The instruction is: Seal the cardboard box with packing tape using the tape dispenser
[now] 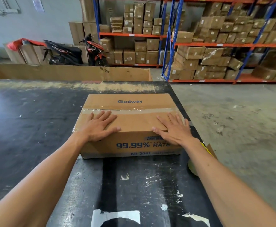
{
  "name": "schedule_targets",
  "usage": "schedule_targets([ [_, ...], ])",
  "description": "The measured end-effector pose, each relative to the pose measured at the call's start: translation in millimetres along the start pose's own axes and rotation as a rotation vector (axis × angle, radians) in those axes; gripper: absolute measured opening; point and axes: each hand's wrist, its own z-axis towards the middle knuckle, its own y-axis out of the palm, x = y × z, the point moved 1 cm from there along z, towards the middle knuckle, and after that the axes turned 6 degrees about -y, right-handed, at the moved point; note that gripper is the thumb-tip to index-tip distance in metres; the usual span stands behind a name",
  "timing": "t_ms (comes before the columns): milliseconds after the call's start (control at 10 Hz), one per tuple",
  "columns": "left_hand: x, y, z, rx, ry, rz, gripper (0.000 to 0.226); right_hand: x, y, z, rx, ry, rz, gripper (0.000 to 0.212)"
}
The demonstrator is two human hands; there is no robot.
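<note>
A brown cardboard box (130,125) printed "Glodway" sits on the black table, near its right edge. Clear packing tape (143,110) runs across its top seam from left to right. My left hand (99,126) lies flat on the near left part of the lid, fingers spread, thumb along the front edge. My right hand (173,130) lies flat on the near right corner in the same way. A roll of tape on a dispenser (194,164) rests at the table's right edge, mostly hidden behind my right forearm.
The black table (35,128) is scuffed, with torn white tape scraps near the front. A long open cardboard carton (68,72) stands beyond its far edge. A parked scooter (73,53) and blue-orange racks of boxes (216,46) stand behind. Concrete floor lies to the right.
</note>
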Motion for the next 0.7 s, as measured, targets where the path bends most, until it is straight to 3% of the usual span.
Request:
schedule_targets([
  [600, -0.1, -4.3, 4.6, -0.002, 0.004, 0.031, 0.099, -1.6, -3.6, 4.1, 0.000, 0.013, 0.018, 0.087],
  [700, 5.3, -3.8, -2.0, 0.204, 0.052, 0.135, 0.095, 2.2, -4.3, 1.7, 0.075, -0.045, 0.138, 0.083],
])
